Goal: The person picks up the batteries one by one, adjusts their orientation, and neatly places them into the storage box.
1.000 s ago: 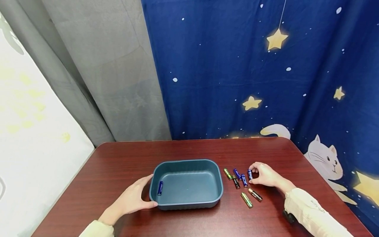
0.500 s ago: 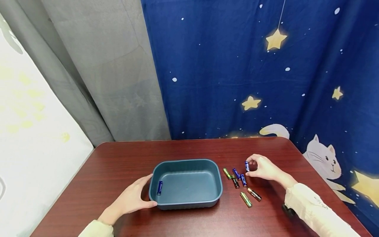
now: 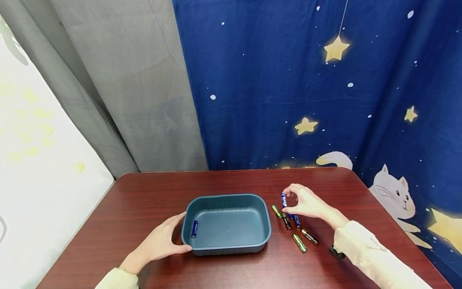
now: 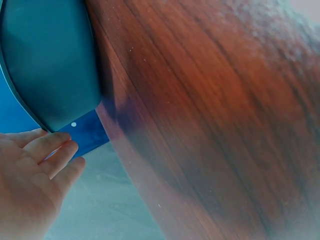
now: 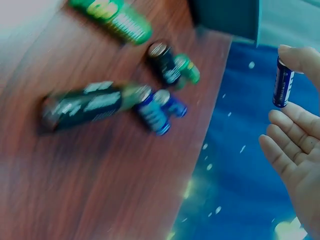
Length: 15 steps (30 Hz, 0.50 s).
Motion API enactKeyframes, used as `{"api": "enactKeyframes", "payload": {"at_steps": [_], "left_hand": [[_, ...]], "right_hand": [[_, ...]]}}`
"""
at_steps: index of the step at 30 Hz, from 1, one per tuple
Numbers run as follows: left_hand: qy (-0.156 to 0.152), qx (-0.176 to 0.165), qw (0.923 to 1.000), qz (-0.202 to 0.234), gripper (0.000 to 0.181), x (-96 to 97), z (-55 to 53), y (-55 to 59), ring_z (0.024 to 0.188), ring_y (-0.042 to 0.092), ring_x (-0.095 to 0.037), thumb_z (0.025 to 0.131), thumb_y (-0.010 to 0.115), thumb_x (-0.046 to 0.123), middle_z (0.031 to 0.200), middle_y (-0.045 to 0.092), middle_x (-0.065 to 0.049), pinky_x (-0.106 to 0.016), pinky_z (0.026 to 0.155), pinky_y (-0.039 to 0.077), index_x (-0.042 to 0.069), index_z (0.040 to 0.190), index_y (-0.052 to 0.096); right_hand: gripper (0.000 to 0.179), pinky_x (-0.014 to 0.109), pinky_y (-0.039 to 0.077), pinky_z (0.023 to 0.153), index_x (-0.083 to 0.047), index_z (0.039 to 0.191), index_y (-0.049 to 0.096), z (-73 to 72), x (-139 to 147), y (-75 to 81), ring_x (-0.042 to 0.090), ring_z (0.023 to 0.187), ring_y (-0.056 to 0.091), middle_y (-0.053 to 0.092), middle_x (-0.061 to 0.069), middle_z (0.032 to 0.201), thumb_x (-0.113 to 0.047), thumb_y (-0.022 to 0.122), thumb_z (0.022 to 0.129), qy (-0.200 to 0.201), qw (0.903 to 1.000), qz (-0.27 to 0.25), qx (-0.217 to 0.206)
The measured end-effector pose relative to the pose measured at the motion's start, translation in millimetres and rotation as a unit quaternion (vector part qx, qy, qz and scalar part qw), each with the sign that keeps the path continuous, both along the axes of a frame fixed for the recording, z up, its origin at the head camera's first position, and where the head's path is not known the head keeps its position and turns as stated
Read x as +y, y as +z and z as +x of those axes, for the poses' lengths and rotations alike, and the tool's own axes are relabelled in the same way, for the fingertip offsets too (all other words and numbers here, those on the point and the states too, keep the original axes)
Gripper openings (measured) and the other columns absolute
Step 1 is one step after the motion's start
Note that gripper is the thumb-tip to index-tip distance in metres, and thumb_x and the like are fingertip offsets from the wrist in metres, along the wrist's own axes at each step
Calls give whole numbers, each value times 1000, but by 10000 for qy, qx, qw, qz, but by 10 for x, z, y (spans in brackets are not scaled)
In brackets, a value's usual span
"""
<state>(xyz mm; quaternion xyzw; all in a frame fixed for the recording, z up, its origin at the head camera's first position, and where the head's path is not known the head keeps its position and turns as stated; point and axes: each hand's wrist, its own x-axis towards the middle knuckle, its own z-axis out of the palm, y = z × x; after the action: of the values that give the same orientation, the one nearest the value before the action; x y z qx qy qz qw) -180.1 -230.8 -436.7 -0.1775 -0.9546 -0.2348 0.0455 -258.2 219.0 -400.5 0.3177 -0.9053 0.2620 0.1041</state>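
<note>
In the head view, my right hand (image 3: pixel 308 204) pinches a blue battery (image 3: pixel 284 199) between thumb and fingertips, above the loose batteries right of the bin. The right wrist view shows that battery (image 5: pixel 283 85) held by its ends, apart from the table. My left hand (image 3: pixel 162 241) rests against the left end of a dark teal plastic bin (image 3: pixel 231 249), thumb at the front corner. Its fingertips touch the bin's outside near the rim in the left wrist view, fairly straight. One blue battery (image 3: pixel 194 229) lies inside the bin at the left.
On the reddish-brown table (image 3: pixel 151 192) lie several batteries: a green one (image 3: pixel 276 211), a black one (image 3: pixel 287 222), a blue one (image 3: pixel 297 221), a black-and-copper one (image 3: pixel 309 237) and another green one (image 3: pixel 299 243). Another blue one is mostly hidden behind my right hand. Curtains hang behind.
My right hand has lifted the blue battery from the right side of the group and carried it left toward the bin. The left hand and bin stay put.
</note>
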Motion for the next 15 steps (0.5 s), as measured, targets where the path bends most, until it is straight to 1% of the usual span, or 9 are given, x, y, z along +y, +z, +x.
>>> {"api": "enactKeyframes", "payload": {"at_steps": [3, 8, 11, 15], "left_hand": [[9, -10, 10000, 13, 95, -2, 1, -1, 119, 45, -26, 62, 73, 58, 132, 47, -6, -51, 93, 40, 11, 138, 38], [6, -11, 10000, 4, 95, -3, 3, -5, 119, 45, -26, 63, 72, 58, 132, 47, -7, -51, 93, 40, 11, 137, 39], [-28, 27, 10000, 18, 94, -4, 0, -12, 118, 46, -26, 63, 72, 58, 131, 48, -6, -51, 93, 40, 11, 137, 39], [-65, 68, 9999, 44, 94, -6, -4, -20, 118, 46, -25, 63, 72, 58, 131, 48, -6, -51, 93, 40, 11, 137, 39]], "right_hand": [[42, 25, 45, 65, -10, 96, 60, 7, -120, 49, 20, 79, 52, 55, 1, 86, -30, 80, 65, 111, 9999, -39, 37], [43, 28, 47, 68, -11, 98, 61, 16, -311, 95, 16, 81, 52, 56, -1, 87, -30, 79, 65, 230, 9997, -92, 41], [43, 25, 47, 67, -11, 99, 61, 15, -418, 103, 12, 81, 51, 55, -2, 87, -30, 79, 65, 342, 9993, -140, -11], [42, 24, 47, 68, -12, 98, 60, 5, -568, 89, 13, 82, 51, 56, -1, 87, -30, 79, 65, 494, 9986, -204, -27]]}}
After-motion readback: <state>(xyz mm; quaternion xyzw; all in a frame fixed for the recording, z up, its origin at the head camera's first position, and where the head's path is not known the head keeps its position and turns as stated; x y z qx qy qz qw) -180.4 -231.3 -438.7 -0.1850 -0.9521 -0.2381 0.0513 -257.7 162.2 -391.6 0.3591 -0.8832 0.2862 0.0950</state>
